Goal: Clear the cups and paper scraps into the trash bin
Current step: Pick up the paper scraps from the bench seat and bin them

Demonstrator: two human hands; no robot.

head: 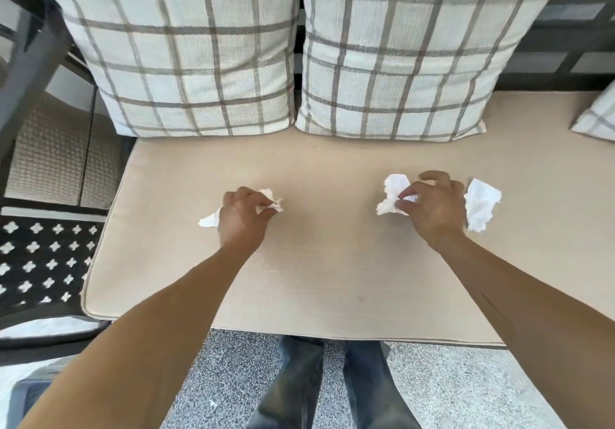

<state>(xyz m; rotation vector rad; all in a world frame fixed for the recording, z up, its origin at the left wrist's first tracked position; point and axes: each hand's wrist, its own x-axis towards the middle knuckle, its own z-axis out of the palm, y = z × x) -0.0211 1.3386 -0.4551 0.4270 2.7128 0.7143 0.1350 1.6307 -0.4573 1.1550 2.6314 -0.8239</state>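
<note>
White torn paper scraps lie on a beige seat cushion. My left hand is closed on one crumpled scrap, whose other end sticks out to the left of the hand. My right hand pinches a second scrap between thumb and fingers on the cushion. A third scrap lies loose just right of my right hand. No cups and no trash bin are in view.
Two plaid pillows lean at the back of the seat, and a third pillow's corner shows at far right. A black patterned side table stands left. Grey speckled floor and my legs are below.
</note>
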